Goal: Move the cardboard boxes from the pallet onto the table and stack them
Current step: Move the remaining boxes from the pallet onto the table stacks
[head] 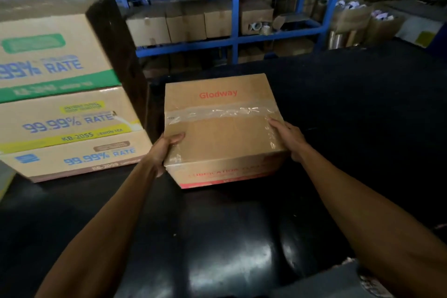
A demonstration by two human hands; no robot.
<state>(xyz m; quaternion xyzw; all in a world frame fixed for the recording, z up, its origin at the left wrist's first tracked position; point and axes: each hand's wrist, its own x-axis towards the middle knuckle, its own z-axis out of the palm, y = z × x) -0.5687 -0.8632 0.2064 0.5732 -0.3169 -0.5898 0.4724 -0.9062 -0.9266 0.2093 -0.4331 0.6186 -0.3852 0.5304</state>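
Observation:
A brown cardboard box with red "Glodway" print and clear tape across its top rests on the black table in the middle of the view. My left hand grips its near left corner, thumb on top. Gripping the near right edge is my right hand, with fingers on the lid. To the left stands a stack of three printed boxes marked "99.99% RATE", with green, yellow and brown stripes. The pallet is not in view.
Blue metal shelving with several brown cartons and tape rolls stands behind the table. More open cartons sit at the back right. The table's glossy black surface stretches to the right of the Glodway box and toward me.

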